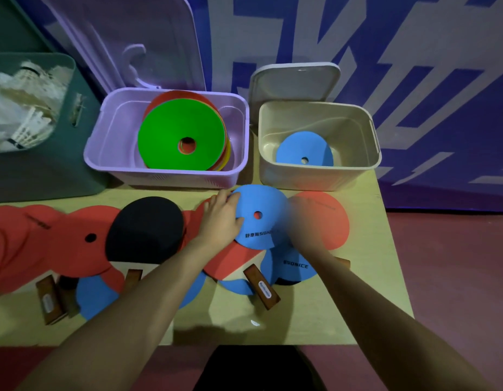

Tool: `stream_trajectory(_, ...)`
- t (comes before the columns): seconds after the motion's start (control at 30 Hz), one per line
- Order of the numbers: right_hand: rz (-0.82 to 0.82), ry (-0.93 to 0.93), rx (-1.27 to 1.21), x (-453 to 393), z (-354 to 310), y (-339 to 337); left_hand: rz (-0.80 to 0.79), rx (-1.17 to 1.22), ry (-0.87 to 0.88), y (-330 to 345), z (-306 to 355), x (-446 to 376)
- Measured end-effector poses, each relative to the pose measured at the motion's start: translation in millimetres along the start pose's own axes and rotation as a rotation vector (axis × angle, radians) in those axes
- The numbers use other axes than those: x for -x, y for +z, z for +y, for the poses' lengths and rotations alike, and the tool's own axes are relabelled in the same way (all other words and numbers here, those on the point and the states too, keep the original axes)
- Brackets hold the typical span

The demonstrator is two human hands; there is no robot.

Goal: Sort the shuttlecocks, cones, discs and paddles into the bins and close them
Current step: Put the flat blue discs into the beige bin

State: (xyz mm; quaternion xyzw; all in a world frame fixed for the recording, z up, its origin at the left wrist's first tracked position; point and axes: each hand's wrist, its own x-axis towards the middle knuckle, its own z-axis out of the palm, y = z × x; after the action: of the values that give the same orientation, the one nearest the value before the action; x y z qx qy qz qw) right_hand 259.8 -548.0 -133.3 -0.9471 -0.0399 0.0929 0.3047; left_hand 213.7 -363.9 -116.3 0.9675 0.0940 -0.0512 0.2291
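A green disc (177, 134) lies in the lilac bin (109, 153), a blue disc (304, 150) in the beige bin (315, 176). On the pale yellow desk (369, 306) are red and blue discs and a black paddle (146, 230).

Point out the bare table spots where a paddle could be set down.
Bare table runs along the right edge, and along the near edge right of the paddle handle. The left and middle are crowded with overlapping discs and paddles.

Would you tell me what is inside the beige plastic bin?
One blue flat disc lies inside the beige plastic bin; its near wall hides the disc's front edge.
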Motion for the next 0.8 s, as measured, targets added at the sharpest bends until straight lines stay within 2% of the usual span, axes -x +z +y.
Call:
stream_trajectory(0.1, 0.107, -0.065, -0.242, 7.7, -2.8, -13.4, 0.091, 0.18, 0.086, -6.5, 8.5, 4.2)
stream_trajectory(0.2, 0.175, -0.063, -0.355, 8.6, 8.4, -34.2, 0.093, 0.267, 0.118, -9.7, 27.7, 2.5)
stream_trajectory(0.27, 0.195, -0.047, -0.336, 3.2, 24.3, -48.7, 0.048, 0.303, 0.129, -5.2, 47.9, -3.8)
stream_trajectory(0.43, 0.118, 0.122, -0.147, -12.0, 76.4, -68.8, -0.027, 0.376, 0.075, 23.9, 98.0, -22.1)
stream_trajectory(0.53, 0.032, 0.186, -0.017, -16.4, 94.8, -71.8, -0.069, 0.171, -0.06, 42.6, 107.8, -31.5)
stream_trajectory(0.63, -0.052, 0.248, 0.11, -18.2, 98.0, -68.3, -0.278, -0.073, -0.172, 49.3, 108.3, -32.8)
stream_trajectory(0.7, -0.077, 0.229, 0.108, -19.3, 96.6, -65.0, -0.333, -0.051, -0.163, 54.4, 111.0, -31.9)
stream_trajectory(0.8, -0.116, 0.237, -0.001, -21.9, 95.0, -63.8, -0.321, -0.015, -0.176, 60.1, 114.3, -30.3)
